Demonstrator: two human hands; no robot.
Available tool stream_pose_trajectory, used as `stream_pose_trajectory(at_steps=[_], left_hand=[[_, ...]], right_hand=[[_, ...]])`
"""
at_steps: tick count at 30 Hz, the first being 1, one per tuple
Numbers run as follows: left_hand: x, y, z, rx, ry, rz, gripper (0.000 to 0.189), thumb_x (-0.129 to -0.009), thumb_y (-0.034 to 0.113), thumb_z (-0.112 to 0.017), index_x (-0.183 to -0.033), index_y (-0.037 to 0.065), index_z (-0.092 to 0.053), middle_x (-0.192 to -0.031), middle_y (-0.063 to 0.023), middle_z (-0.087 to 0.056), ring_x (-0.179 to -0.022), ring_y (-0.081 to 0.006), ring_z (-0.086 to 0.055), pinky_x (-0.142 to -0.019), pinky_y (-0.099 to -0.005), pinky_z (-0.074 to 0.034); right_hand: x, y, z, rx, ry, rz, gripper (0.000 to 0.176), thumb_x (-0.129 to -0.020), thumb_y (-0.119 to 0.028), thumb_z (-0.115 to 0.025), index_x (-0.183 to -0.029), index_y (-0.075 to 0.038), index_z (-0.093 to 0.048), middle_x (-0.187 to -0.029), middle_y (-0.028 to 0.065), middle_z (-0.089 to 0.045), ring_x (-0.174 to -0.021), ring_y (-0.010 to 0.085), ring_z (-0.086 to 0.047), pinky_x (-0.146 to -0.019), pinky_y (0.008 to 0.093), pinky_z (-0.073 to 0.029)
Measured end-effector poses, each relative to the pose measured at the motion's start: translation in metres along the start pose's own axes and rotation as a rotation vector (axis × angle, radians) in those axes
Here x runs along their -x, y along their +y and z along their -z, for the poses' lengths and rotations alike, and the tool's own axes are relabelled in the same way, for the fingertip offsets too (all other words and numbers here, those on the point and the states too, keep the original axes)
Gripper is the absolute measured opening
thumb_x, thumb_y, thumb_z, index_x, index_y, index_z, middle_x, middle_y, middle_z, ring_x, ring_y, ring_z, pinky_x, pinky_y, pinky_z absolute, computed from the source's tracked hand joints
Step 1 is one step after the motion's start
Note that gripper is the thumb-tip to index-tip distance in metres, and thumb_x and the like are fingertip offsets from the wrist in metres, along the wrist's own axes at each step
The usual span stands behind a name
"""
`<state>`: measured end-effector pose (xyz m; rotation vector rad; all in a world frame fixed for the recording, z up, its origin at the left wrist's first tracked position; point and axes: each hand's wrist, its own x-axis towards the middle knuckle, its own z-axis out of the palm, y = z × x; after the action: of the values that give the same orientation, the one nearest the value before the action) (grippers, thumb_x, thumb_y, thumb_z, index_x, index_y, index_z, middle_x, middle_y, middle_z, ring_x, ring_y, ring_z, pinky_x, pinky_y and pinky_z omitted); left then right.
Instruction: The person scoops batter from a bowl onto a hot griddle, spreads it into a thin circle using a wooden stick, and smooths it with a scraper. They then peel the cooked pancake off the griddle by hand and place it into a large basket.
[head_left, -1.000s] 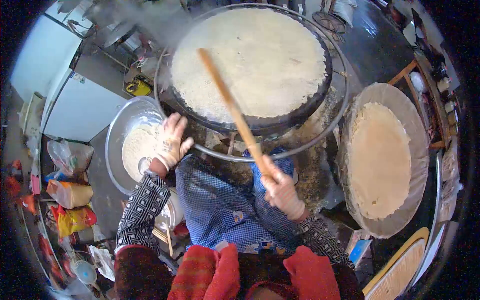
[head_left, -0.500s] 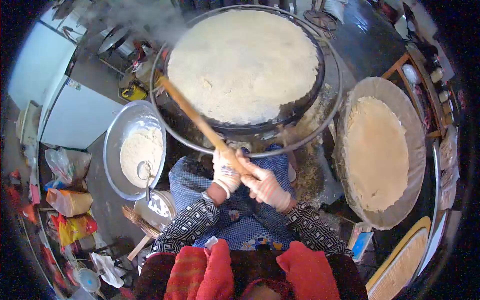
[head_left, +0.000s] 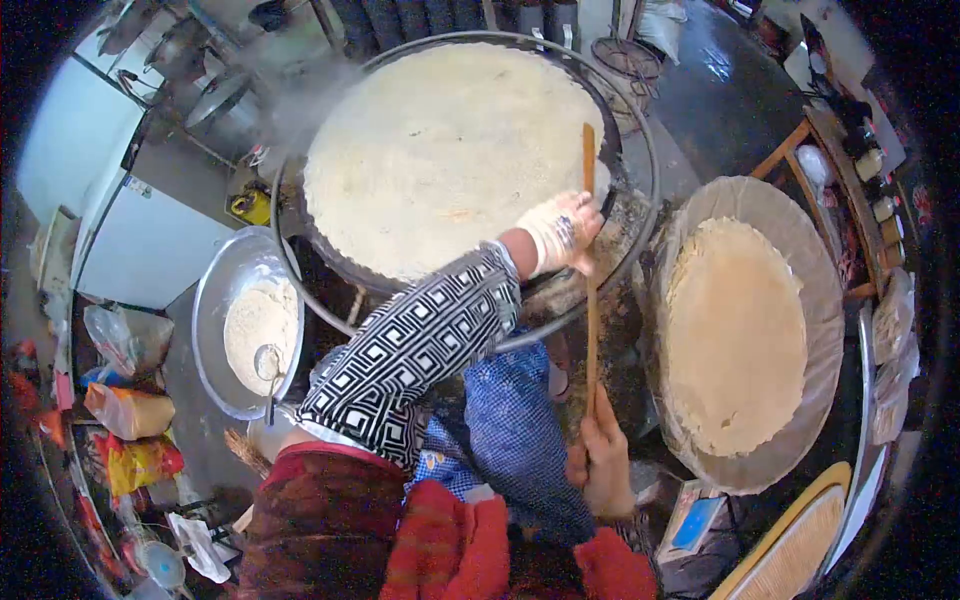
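A broad pale layer of batter (head_left: 440, 150) covers the large round griddle, with a few small marks on its surface. Across the griddle's right edge lies a long, thin wooden spatula (head_left: 592, 330), its flat blade pointing away from me over the batter. My left hand (head_left: 560, 232), in a whitish glove, reaches across and is closed on the spatula just below the blade. Nearer my body, my right hand (head_left: 602, 462) is closed around the lower end of the handle. A metal ring (head_left: 658, 175) surrounds the griddle.
At left stands a metal basin (head_left: 212, 340) of pale batter with a ladle (head_left: 267, 362) in it. On the right, a lined oval basket (head_left: 815, 390) holds a tan, flour-like mass. A round woven board (head_left: 790, 540) leans at lower right. Steam drifts at the griddle's upper left.
The spatula has swung from the griddle's left side to its right edge. My hands, together before, are now apart: the left forward on the spatula, the right lower and closer to me.
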<state>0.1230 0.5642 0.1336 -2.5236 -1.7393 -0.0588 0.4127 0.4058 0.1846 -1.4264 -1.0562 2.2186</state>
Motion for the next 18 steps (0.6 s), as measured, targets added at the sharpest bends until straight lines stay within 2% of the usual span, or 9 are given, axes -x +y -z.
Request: stream_pose_trajectory(at_steps=[1, 2, 4, 6, 8, 10, 12, 15, 18], left_hand=[[-0.001, -0.014, 0.01, 0.083, -0.045, 0.041, 0.079, -0.062, 0.057, -0.068, -0.112, -0.002, -0.053, -0.117, -0.0198, -0.056, -0.124, -0.0373, -0.042, -0.107, -0.0423, -0.031], [0.002, -0.03, 0.018, 0.081, -0.05, 0.033, 0.079, -0.062, 0.057, -0.068, -0.112, -0.002, -0.053, -0.117, -0.0198, -0.056, -0.124, -0.0373, -0.042, -0.107, -0.0423, -0.031], [0.021, -0.06, 0.019, 0.048, -0.132, 0.135, 0.071, -0.063, 0.052, -0.069, -0.109, 0.0, -0.054, -0.111, -0.0189, -0.057, -0.122, -0.0379, -0.044, -0.106, -0.0421, -0.033], [0.05, -0.094, 0.004, 0.02, -0.046, 0.177, 0.07, -0.064, 0.056, -0.067, -0.104, -0.001, -0.057, -0.109, -0.0193, -0.058, -0.121, -0.0377, -0.045, -0.105, -0.0423, -0.034], [0.087, -0.12, -0.005, -0.014, 0.043, 0.23, 0.071, -0.064, 0.06, -0.064, -0.1, -0.001, -0.06, -0.108, -0.0196, -0.059, -0.119, -0.0374, -0.046, -0.104, -0.0424, -0.034], [0.131, -0.132, -0.004, -0.057, 0.17, 0.322, 0.065, -0.067, 0.052, -0.065, -0.103, -0.002, -0.057, -0.112, -0.0205, -0.057, -0.119, -0.0374, -0.047, -0.104, -0.043, -0.035], [0.175, -0.14, -0.004, -0.094, 0.176, 0.373, 0.061, -0.069, 0.046, -0.065, -0.106, -0.002, -0.056, -0.115, -0.0211, -0.056, -0.119, -0.0375, -0.047, -0.104, -0.0429, -0.035], [0.244, -0.13, 0.019, -0.047, 0.134, 0.494, 0.051, -0.073, 0.029, -0.064, -0.112, -0.003, -0.052, -0.12, -0.0222, -0.053, -0.12, -0.0375, -0.046, -0.105, -0.0428, -0.035], [0.325, -0.123, 0.012, -0.152, 0.08, 0.583, 0.059, -0.074, 0.03, -0.063, -0.119, -0.006, -0.048, -0.125, -0.0235, -0.051, -0.122, -0.0387, -0.044, -0.107, -0.044, -0.032]], right_hand=[[-0.016, -0.007, 0.002, -0.071, -0.125, 0.002, 0.056, -0.094, -0.021, -0.048, -0.146, -0.014, -0.028, -0.06, -0.0029, -0.041, -0.042, 0.0062, -0.038, -0.037, 0.0217, -0.033], [-0.03, -0.015, 0.0, -0.08, -0.122, 0.003, 0.056, -0.094, -0.021, -0.048, -0.146, -0.014, -0.028, -0.06, -0.0029, -0.041, -0.042, 0.0062, -0.038, -0.037, 0.0217, -0.033], [-0.052, -0.025, -0.011, -0.329, -0.336, -0.064, 0.056, -0.095, -0.025, -0.047, -0.146, -0.016, -0.027, -0.058, -0.0033, -0.038, -0.04, 0.0053, -0.032, -0.036, 0.0199, -0.028], [-0.073, -0.032, -0.026, -0.326, -0.409, -0.069, 0.056, -0.095, -0.026, -0.048, -0.146, -0.017, -0.027, -0.055, -0.0041, -0.034, -0.039, 0.0056, -0.028, -0.036, 0.0206, -0.027], [-0.09, -0.033, -0.044, -0.283, -0.513, -0.125, 0.056, -0.095, -0.027, -0.048, -0.146, -0.017, -0.027, -0.053, -0.0044, -0.031, -0.039, 0.0056, -0.028, -0.036, 0.0211, -0.027], [-0.106, -0.025, -0.062, -0.246, -0.554, -0.152, 0.057, -0.095, -0.026, -0.048, -0.147, -0.017, -0.026, -0.054, -0.0036, -0.035, -0.039, 0.0058, -0.031, -0.036, 0.0215, -0.028], [-0.112, -0.021, -0.081, 0.044, -0.628, -0.055, 0.056, -0.096, -0.026, -0.047, -0.147, -0.018, -0.026, -0.055, -0.0029, -0.04, -0.039, 0.006, -0.036, -0.035, 0.0213, -0.028], [-0.115, 0.0, -0.118, 0.118, -0.645, -0.075, 0.055, -0.095, -0.019, -0.05, -0.146, -0.017, -0.03, -0.059, -0.003, -0.044, -0.039, 0.0061, -0.038, -0.035, 0.0221, -0.032], [-0.103, 0.015, -0.146, 0.321, -0.637, -0.027, 0.052, -0.094, -0.014, -0.051, -0.144, -0.016, -0.035, -0.065, -0.0047, -0.043, -0.042, 0.0037, -0.04, -0.037, 0.0226, -0.036]])
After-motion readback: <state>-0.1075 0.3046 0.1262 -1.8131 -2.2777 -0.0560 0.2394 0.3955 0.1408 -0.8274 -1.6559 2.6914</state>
